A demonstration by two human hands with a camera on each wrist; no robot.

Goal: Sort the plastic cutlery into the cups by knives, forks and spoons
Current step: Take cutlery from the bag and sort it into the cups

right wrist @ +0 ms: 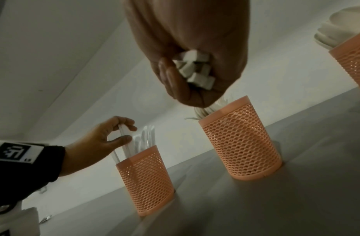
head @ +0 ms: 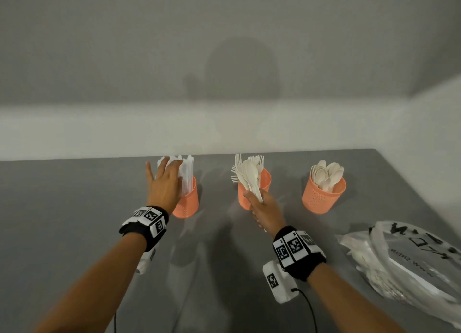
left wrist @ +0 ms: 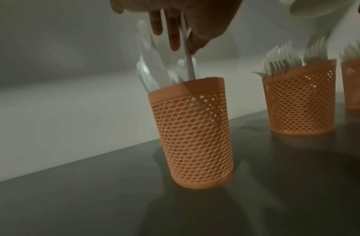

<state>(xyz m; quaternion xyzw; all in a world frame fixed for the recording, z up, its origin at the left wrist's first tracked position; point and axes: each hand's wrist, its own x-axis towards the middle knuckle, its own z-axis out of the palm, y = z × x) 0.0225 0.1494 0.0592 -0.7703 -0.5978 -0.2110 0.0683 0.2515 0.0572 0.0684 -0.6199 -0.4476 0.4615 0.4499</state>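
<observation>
Risk lies centre-frame — right hand (head: 262,209) clenches a mixed bundle (head: 249,178) over the fork cup (right wrist: 240,138); a spoon could drop in. Left hand (head: 164,183) pinches a knife (left wrist: 188,63) entering the left cup (left wrist: 192,132).

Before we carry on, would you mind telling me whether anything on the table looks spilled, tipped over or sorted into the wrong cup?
Nothing stands out. All three orange cups stand upright: knives in the left cup, forks in the middle cup, spoons in the right cup. The right hand grips a mixed bundle not yet sorted.
</observation>
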